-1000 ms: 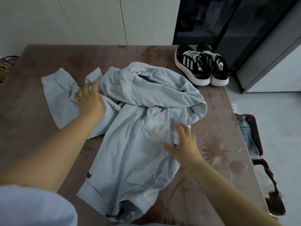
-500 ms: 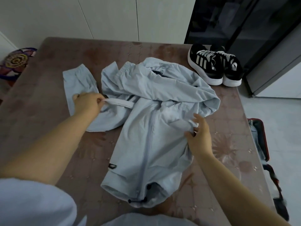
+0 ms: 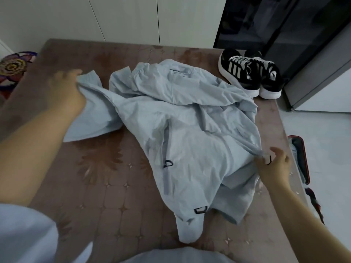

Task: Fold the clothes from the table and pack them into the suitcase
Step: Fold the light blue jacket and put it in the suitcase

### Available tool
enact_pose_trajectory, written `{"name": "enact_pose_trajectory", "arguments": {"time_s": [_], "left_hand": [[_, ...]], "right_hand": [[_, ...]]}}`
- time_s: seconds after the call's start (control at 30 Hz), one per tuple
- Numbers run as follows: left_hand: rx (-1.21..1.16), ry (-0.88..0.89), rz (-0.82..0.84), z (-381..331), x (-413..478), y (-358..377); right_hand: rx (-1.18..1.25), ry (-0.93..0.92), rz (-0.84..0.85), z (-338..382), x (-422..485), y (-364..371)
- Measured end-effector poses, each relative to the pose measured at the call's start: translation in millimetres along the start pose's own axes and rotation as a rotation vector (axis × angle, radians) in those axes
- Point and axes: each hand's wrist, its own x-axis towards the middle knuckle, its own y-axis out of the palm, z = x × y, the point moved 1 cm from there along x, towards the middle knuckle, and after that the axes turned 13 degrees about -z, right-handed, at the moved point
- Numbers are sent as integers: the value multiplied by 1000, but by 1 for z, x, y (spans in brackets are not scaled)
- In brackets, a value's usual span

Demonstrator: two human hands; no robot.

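Note:
A pale blue zip jacket [image 3: 182,133] lies crumpled on the brown patterned table [image 3: 106,177], hood toward the far side. My left hand [image 3: 65,92] grips the cuff end of its left sleeve [image 3: 89,114] and holds it out to the left. My right hand [image 3: 273,164] pinches a bunched edge of the jacket at its right side, near a black cord loop. The open suitcase [image 3: 301,160], red-rimmed, shows on the floor past the table's right edge, mostly hidden.
A pair of black-and-white sneakers [image 3: 250,73] stands at the table's far right corner. A colourful round mat [image 3: 13,67] lies on the floor at the far left. Dark glass doors and white cabinets stand behind the table.
My left hand has pulled the sleeve outward to the left and my right hand has drawn the jacket's right edge outward, spreading the garment. The jacket's hem has shifted toward me.

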Motion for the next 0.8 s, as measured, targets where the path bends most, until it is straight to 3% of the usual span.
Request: {"name": "enact_pose_trajectory", "arguments": {"time_s": [0.13,0.2,0.27,0.33,0.47,0.6,0.8], "left_hand": [[-96,202,81,-55,-79,8],[-135,203,239,-69,-119,15],[-94,70,401,-74,-150,21],[-65,-153,513,-74,-170,21],[-447,-614,666,-94,-206,6],[-636,-567,586,-101,-222,3],[-720,-505,162,-97,-169,-11]], "right_hand": [[-56,-32,105,-3,-45,-19],[-76,-21,180,-13,-70,-24],[-86,-7,259,-23,-90,-26],[16,140,325,-31,-103,-26],[192,246,330,-41,-112,-28],[379,241,248,-37,-98,-39],[524,58,14,-16,-47,-94]]}}
